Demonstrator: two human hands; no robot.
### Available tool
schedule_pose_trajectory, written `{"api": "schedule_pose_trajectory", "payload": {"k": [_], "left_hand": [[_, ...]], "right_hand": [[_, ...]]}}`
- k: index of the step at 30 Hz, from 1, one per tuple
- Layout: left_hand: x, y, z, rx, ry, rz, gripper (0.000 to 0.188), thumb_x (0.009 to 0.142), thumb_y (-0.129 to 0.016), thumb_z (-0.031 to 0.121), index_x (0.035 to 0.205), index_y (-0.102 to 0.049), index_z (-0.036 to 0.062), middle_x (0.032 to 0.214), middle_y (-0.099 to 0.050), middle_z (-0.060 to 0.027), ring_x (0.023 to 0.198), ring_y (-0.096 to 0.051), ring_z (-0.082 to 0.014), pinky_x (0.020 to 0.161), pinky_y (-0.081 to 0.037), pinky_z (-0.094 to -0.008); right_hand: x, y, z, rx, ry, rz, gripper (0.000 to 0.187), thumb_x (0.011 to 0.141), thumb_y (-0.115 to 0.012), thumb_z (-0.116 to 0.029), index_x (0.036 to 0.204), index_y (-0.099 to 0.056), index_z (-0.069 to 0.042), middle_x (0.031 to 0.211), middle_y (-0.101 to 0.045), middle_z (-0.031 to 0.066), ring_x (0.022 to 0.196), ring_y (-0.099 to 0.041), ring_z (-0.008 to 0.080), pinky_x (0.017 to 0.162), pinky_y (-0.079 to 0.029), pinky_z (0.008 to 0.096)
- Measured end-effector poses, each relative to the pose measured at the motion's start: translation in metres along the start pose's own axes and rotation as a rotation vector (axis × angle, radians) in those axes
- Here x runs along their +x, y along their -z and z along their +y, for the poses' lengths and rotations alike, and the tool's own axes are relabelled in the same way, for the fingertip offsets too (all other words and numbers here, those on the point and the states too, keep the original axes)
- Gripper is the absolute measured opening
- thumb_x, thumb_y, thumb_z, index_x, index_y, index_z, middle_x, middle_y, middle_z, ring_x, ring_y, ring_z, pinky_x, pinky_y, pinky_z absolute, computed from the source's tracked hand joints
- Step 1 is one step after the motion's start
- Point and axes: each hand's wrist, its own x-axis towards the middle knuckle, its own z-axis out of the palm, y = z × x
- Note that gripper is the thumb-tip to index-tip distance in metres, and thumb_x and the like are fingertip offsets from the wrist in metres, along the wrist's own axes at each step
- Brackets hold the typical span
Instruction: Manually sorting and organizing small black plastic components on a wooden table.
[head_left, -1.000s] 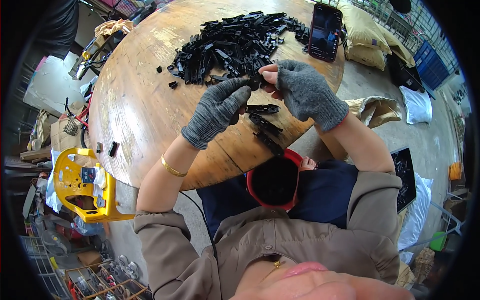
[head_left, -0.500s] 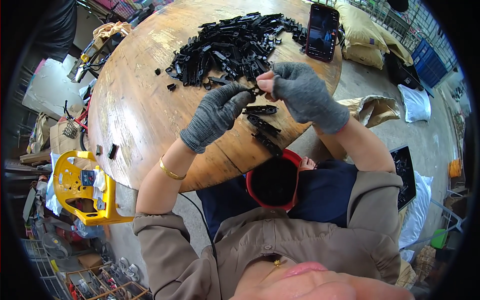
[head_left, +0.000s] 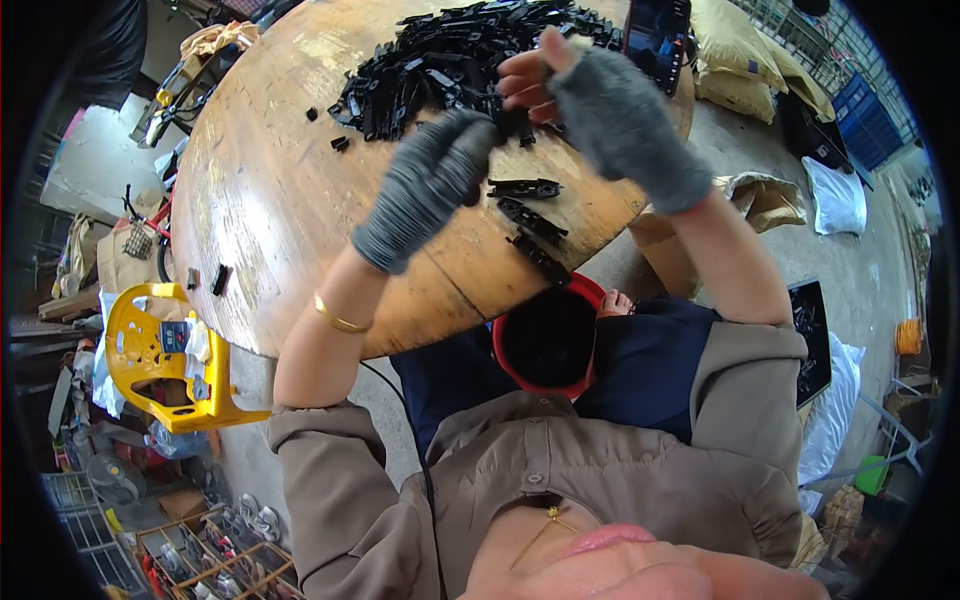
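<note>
My left hand [head_left: 430,180], in a grey knit glove, is closed in front of the pile. What its fingers hold, if anything, is lost against dark parts behind them. My right hand [head_left: 610,115], in a fingerless grey glove, is raised just to the right, slightly smeared, its bare fingertips and thumb apart with nothing seen between them. Beyond both hands lies a heap of black plastic parts [head_left: 420,85], partly covered by the right hand. Nearer me, a few longer black plastic pieces [head_left: 530,220] lie in a staggered row by the table edge.
The round wooden table [head_left: 280,190] holds a phone [head_left: 655,40] at its far right and small loose black bits [head_left: 220,280] at left. Below its edge is a red bucket [head_left: 570,380] with dark contents. A yellow plastic chair [head_left: 130,350] stands left; a brown paper bag [head_left: 765,200] right.
My hands, previously together at a small black part, have parted. The right hand has lifted away and spread its fingers; the left remains closed and has moved slightly left. The view has shifted a little.
</note>
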Motion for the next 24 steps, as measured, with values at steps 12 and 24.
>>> {"api": "schedule_pose_trajectory", "payload": {"k": [12, 24], "left_hand": [[0.004, 0.018, -0.016, 0.775, -0.172, -0.438, 0.027, 0.081, -0.057, 0.021, 0.102, -0.057, 0.0054, 0.093, -0.057, -0.0147, 0.091, -0.054, -0.0303, 0.081, -0.044, -0.0357], [-0.024, -0.025, 0.01, 0.446, 0.108, -0.831, 0.054, 0.082, -0.059, 0.012, 0.129, -0.033, 0.0051, 0.096, -0.058, -0.0102, 0.088, -0.056, -0.0162, 0.077, -0.045, -0.0284]], "right_hand": [[-0.072, -0.027, 0.013, -0.967, 0.246, -0.309, 0.058, 0.066, -0.066, -0.039, 0.109, -0.052, -0.002, 0.097, -0.053, 0.0113, 0.086, -0.051, 0.0264, 0.076, -0.041, 0.035], [-0.124, -0.015, 0.001, -0.878, 0.441, -0.322, 0.044, 0.062, -0.068, -0.045, 0.083, -0.056, -0.008, 0.079, -0.053, 0.0076, 0.067, -0.053, 0.0236, 0.056, -0.043, 0.0342]]}}
